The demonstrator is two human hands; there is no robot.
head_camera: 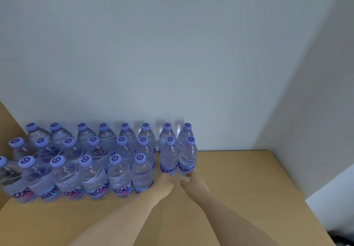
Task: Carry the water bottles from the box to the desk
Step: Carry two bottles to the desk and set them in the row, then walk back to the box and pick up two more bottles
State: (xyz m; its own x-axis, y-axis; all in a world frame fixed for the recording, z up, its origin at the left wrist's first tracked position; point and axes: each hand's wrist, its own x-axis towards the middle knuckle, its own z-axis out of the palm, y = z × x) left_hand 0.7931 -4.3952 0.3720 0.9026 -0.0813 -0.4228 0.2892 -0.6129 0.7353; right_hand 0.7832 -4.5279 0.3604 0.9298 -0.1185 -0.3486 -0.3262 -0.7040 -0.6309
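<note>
Both hands are at the base of the two nearest bottles of the right-hand group, but how the grip is closed I cannot tell: the left hand [166, 181] touches the low part of one clear plastic water bottle with a lilac cap [169, 158], and the right hand [192, 178] touches its neighbour of the same kind [188, 157], while the fingers are hidden behind the wrists and blurred.

Behind everything stands a pale grey-white wall [172, 54], which turns a corner on the right. Below it lies the light brown wooden surface [239, 188], and this seems to be the desk of the task. On its left and far part stands the large block of clear water bottles with lilac caps and pink-blue labels [80, 159], upright in three rows and touching each other. I judge they are packed tightly against the wall so that the near and right part stays free for more bottles.

The two touched bottles stand just beside the block, in front of another pair at the wall, starting new columns on the right. Probably the hands are low so that each bottle is set down steady on its base. The box is not in view.
</note>
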